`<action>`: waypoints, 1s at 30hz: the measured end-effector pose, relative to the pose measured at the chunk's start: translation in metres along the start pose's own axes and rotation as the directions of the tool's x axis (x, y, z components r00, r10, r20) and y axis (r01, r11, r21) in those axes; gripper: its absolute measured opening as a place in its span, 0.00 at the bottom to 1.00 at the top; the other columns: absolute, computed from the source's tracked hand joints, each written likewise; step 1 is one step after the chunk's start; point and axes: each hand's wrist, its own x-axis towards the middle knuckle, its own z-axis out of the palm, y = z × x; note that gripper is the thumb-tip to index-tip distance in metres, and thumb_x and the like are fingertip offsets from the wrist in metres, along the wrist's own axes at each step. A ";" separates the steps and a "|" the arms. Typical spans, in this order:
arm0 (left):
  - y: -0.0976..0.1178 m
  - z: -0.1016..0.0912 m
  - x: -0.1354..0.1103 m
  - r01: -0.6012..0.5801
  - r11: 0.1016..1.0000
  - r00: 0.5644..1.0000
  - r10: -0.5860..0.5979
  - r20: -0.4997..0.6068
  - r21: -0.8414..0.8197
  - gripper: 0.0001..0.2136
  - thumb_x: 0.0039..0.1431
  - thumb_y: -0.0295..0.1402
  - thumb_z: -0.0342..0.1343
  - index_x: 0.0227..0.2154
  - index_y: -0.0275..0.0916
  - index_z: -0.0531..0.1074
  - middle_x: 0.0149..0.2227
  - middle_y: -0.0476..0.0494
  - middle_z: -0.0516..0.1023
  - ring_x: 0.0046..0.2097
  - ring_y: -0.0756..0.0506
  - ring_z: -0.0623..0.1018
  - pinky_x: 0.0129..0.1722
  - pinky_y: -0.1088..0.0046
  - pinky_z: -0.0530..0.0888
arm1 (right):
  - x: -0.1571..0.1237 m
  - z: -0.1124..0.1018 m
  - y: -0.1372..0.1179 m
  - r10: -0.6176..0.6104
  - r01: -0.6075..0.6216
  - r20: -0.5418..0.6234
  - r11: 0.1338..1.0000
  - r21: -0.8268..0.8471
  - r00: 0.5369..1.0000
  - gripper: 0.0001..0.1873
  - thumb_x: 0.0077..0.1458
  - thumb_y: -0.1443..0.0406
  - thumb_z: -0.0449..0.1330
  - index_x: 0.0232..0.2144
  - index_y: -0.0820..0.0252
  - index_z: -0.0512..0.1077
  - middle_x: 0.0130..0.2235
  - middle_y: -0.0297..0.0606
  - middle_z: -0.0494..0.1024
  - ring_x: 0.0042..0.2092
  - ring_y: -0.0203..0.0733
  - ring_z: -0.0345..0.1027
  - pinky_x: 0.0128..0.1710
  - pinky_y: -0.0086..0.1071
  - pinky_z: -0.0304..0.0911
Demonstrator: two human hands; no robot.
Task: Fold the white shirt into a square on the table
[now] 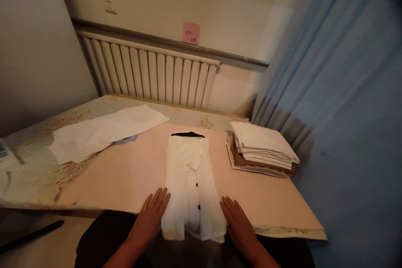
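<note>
A white garment with dark buttons down its front and a black band at its far end lies folded lengthwise in front of me. Its near end hangs over the table's front edge. My left hand rests flat at the garment's left side, fingers stretched out and the tips close to its edge. On the opposite side my right hand lies with fingers extended, touching or nearly touching the right edge. Neither hand grips the cloth.
A stack of folded clothes sits on the right of the pink mat. More white cloth is spread at the left. Behind the table stands a radiator; a blue curtain hangs along the right side.
</note>
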 end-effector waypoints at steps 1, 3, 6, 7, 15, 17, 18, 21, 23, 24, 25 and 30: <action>0.000 -0.001 0.000 -0.004 1.000 1.000 0.004 0.004 -0.019 0.33 0.53 0.18 0.44 0.63 0.42 0.59 0.67 0.43 0.57 0.68 0.41 0.53 0.64 0.57 0.55 | 0.001 -0.001 -0.002 0.018 -0.018 -0.004 1.000 0.011 1.000 0.47 0.44 0.80 0.48 0.67 0.60 0.46 0.67 0.41 0.54 0.69 0.47 0.41 0.65 0.50 0.50; 0.000 -0.001 -0.001 -0.007 0.999 1.000 0.007 0.002 -0.049 0.31 0.55 0.20 0.45 0.64 0.42 0.58 0.67 0.43 0.57 0.68 0.40 0.54 0.65 0.57 0.53 | 0.003 -0.001 -0.007 0.048 -0.047 -0.021 0.999 0.023 0.999 0.46 0.46 0.79 0.48 0.67 0.59 0.44 0.67 0.41 0.55 0.69 0.48 0.41 0.65 0.51 0.49; 0.001 0.000 -0.003 -0.021 0.997 1.000 0.019 -0.023 -0.072 0.31 0.57 0.22 0.45 0.64 0.42 0.57 0.67 0.42 0.57 0.68 0.41 0.54 0.65 0.57 0.51 | 0.006 0.000 -0.014 0.072 -0.072 -0.026 0.997 0.030 0.997 0.45 0.48 0.78 0.48 0.68 0.59 0.42 0.67 0.43 0.55 0.68 0.50 0.41 0.64 0.54 0.48; 0.001 0.000 -0.003 -0.031 0.997 0.999 0.029 -0.028 -0.076 0.31 0.57 0.22 0.45 0.65 0.43 0.56 0.67 0.42 0.57 0.68 0.41 0.54 0.65 0.57 0.51 | 0.007 -0.001 -0.015 0.076 -0.075 -0.023 0.997 0.036 0.997 0.45 0.49 0.77 0.49 0.68 0.59 0.42 0.67 0.44 0.54 0.68 0.51 0.41 0.64 0.54 0.47; 0.008 -0.014 -0.002 -0.067 0.989 0.997 0.064 -0.031 -0.132 0.35 0.55 0.16 0.43 0.65 0.45 0.54 0.69 0.42 0.52 0.69 0.40 0.49 0.65 0.56 0.53 | 0.015 -0.004 -0.010 0.052 -0.044 -0.042 0.984 0.173 0.998 0.34 0.59 0.68 0.49 0.67 0.55 0.47 0.67 0.45 0.53 0.67 0.50 0.47 0.63 0.52 0.50; 0.008 -0.015 -0.001 -0.095 0.986 0.995 0.091 -0.040 -0.138 0.35 0.54 0.15 0.43 0.65 0.45 0.55 0.68 0.41 0.52 0.69 0.40 0.49 0.65 0.55 0.54 | 0.020 -0.001 -0.005 0.049 -0.034 -0.083 0.984 0.176 0.995 0.32 0.60 0.68 0.50 0.66 0.52 0.51 0.66 0.45 0.56 0.66 0.49 0.50 0.61 0.49 0.56; 0.008 -0.016 -0.001 -0.114 0.984 0.993 0.109 -0.041 -0.140 0.35 0.53 0.14 0.43 0.65 0.45 0.55 0.68 0.41 0.52 0.69 0.40 0.49 0.65 0.55 0.54 | 0.023 0.001 -0.003 0.039 -0.021 -0.104 0.985 0.171 0.994 0.31 0.60 0.69 0.50 0.65 0.52 0.54 0.65 0.45 0.58 0.65 0.49 0.51 0.60 0.48 0.58; 0.007 -0.016 0.001 -0.162 0.976 0.986 0.156 -0.052 -0.144 0.35 0.54 0.16 0.45 0.65 0.44 0.54 0.68 0.41 0.53 0.69 0.40 0.49 0.65 0.55 0.53 | 0.033 0.003 0.004 -0.051 0.073 -0.145 0.986 0.148 0.988 0.29 0.59 0.70 0.51 0.62 0.52 0.59 0.64 0.46 0.61 0.66 0.48 0.51 0.59 0.47 0.59; 0.007 -0.016 0.004 -0.197 0.969 0.980 0.189 -0.067 -0.147 0.34 0.56 0.17 0.45 0.65 0.45 0.53 0.68 0.42 0.53 0.69 0.40 0.50 0.66 0.55 0.52 | 0.040 0.002 0.007 -0.130 0.150 -0.135 0.978 0.147 0.982 0.29 0.58 0.70 0.52 0.61 0.54 0.61 0.64 0.45 0.61 0.67 0.48 0.48 0.61 0.50 0.56; 0.007 -0.016 0.005 -0.211 0.966 0.977 0.202 -0.072 -0.153 0.35 0.56 0.17 0.45 0.66 0.46 0.52 0.68 0.43 0.54 0.69 0.41 0.50 0.66 0.55 0.52 | 0.044 0.001 0.008 -0.169 0.187 -0.121 0.970 0.155 0.978 0.29 0.57 0.70 0.52 0.61 0.54 0.61 0.64 0.45 0.61 0.67 0.49 0.46 0.62 0.51 0.54; 0.007 -0.017 0.007 -0.224 0.961 0.974 0.214 -0.077 -0.162 0.35 0.56 0.17 0.45 0.66 0.47 0.51 0.68 0.45 0.54 0.69 0.41 0.51 0.66 0.55 0.52 | 0.048 0.000 0.010 -0.207 0.223 -0.105 0.960 0.171 0.973 0.29 0.57 0.69 0.53 0.61 0.55 0.61 0.64 0.44 0.61 0.68 0.48 0.45 0.63 0.52 0.52; 0.001 -0.026 0.015 -0.299 0.909 0.954 0.285 -0.090 -0.291 0.33 0.60 0.21 0.46 0.66 0.52 0.49 0.67 0.49 0.57 0.68 0.43 0.52 0.66 0.56 0.54 | 0.068 -0.018 0.012 -0.281 0.282 -0.053 0.897 0.341 0.958 0.19 0.62 0.63 0.50 0.53 0.54 0.69 0.57 0.41 0.72 0.65 0.43 0.54 0.64 0.50 0.51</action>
